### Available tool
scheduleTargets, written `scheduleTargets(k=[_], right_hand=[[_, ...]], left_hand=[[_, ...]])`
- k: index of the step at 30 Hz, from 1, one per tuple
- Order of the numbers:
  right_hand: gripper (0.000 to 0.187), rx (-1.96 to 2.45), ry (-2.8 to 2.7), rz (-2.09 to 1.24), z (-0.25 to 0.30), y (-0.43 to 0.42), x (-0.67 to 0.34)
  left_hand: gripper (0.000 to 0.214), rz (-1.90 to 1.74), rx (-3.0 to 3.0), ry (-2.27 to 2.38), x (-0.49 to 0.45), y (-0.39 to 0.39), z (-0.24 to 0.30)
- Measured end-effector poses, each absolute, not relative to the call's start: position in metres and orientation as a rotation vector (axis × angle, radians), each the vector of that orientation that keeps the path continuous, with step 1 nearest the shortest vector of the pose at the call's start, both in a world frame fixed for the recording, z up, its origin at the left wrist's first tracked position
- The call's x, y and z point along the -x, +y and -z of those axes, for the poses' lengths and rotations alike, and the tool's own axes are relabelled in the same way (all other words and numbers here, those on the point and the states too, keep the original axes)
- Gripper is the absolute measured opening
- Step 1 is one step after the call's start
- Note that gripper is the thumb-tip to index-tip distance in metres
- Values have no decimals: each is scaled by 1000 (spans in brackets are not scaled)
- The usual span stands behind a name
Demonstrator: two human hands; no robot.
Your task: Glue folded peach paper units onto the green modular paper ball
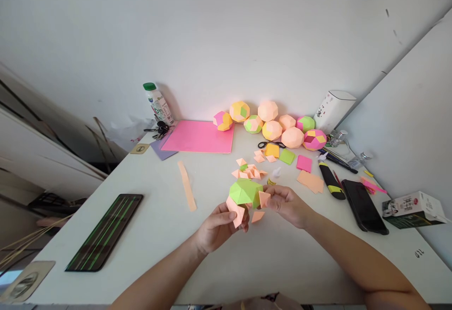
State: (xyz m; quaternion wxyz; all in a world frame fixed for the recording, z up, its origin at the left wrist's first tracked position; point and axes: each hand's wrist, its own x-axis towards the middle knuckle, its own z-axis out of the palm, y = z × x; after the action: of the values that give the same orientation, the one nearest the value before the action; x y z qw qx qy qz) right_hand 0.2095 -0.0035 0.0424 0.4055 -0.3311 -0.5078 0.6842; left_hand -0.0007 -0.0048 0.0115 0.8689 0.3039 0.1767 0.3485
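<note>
A partly built paper ball (pixel 244 192), green on top with peach pieces at its lower edge, is held above the table. My left hand (pixel 221 223) grips it from the lower left, thumb on a peach piece. My right hand (pixel 287 205) pinches a small folded peach paper piece (pixel 264 199) at the ball's right side; whether it is joined to the ball I cannot tell. Below lies a loose peach piece (pixel 257 216). Just behind the ball is a pile of folded peach pieces (pixel 251 172) with a green one among them.
Several finished paper balls (pixel 271 130) stand by the wall, one on a pink sheet (pixel 201 138). Black scissors (pixel 271 145), coloured paper squares (pixel 286 156), a utility knife (pixel 332 180) and a phone (pixel 363 206) lie to the right. A peach strip (pixel 187 186) and a dark striped case (pixel 105 232) lie left.
</note>
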Motion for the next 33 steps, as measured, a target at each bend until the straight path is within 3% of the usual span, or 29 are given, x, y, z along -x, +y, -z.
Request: scheduleTargets(k=[9,14,19,25,33], right_hand=[[13,818,-1337,-1664,-43,-4,-213],[13,795,-1292,-1643,-45,-4,-215],[15,753,-1168,-1855,-46,-3,-216],[20,823,-958,-2055,-39,-4,-209],[20,828,-1004,-2031,-34,-7,-202]], left_hand=[[26,-682,-580,238,1,-4,-2],[50,-622,-625,266,-2,-5,-4],[52,-752,-679,396,-5,-6,-6],[70,-741,-672,444,-6,-8,-4],[55,-607,-620,408,-8,-15,-3]])
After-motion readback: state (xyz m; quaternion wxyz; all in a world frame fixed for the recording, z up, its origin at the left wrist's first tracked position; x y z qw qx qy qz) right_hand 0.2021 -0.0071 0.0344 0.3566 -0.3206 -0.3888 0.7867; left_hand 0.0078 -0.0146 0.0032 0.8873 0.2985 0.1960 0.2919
